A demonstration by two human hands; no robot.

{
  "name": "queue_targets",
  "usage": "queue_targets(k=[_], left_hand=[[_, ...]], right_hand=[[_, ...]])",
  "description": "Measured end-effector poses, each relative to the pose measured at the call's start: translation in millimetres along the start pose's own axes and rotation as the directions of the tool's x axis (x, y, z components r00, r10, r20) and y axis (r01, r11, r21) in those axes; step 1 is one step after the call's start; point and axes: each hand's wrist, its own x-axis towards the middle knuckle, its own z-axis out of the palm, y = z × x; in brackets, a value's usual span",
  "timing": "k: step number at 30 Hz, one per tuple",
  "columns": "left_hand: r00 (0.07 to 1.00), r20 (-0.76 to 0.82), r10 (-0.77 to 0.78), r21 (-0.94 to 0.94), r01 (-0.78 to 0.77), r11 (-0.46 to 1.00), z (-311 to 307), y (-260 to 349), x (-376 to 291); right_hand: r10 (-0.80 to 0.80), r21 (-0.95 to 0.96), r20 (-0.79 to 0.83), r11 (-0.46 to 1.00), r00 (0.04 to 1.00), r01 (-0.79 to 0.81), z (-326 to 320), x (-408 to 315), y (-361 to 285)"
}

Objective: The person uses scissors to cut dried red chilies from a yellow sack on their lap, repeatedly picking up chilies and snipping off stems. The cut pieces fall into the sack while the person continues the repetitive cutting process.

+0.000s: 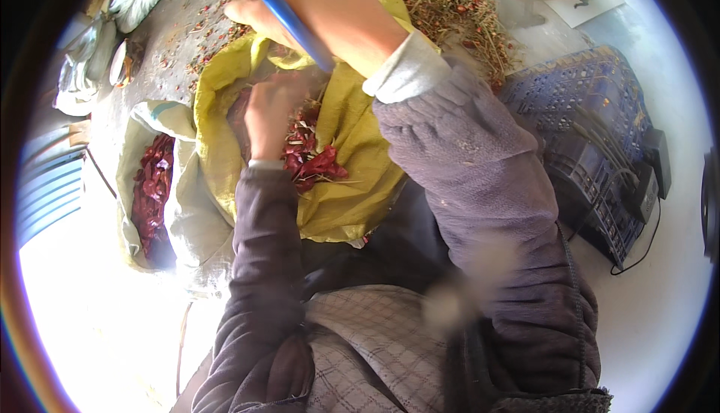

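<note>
A yellow woven sack (351,199) lies before me with its mouth spread wide. Inside are dried red chili peppers (318,162) and pale stem pieces. My left hand (270,115) is down in the sack among the peppers, blurred. Its fingertips are hidden, so whether it grips anything is unclear. Across the far rim reaches my right hand (318,5), with a blue-handled tool (289,19) held in it. The tool's working end runs off the top of the view, so its kind does not show.
Left of the yellow sack stands a white woven sack (197,227) of dried red chilies (153,188). Stems and pepper scraps (450,13) are heaped beyond. At right, a blue plastic crate (585,92) sits beside black boxes with a cable (647,193). Plastic bags (87,70) lie far left.
</note>
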Motion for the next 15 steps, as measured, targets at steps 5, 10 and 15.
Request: queue_targets(k=[5, 10, 15], left_hand=[[0.931, -0.027, -0.363, -0.885, 0.147, 0.442, -66, -6, -19], [0.978, -0.196, -0.068, -0.492, -0.038, 0.870, -102, -52, -10], [0.960, 0.013, -0.279, -0.989, -0.029, -0.147, -106, -51, -17]], right_hand=[[-0.051, -0.279, 0.156, 0.956, 0.986, 0.094, 15, -20, 4], [-0.124, -0.361, 0.334, 0.899, 0.934, 0.248, 28, -47, 5], [-0.113, -0.318, 0.379, 0.916, 0.918, 0.244, 45, -67, 0]])
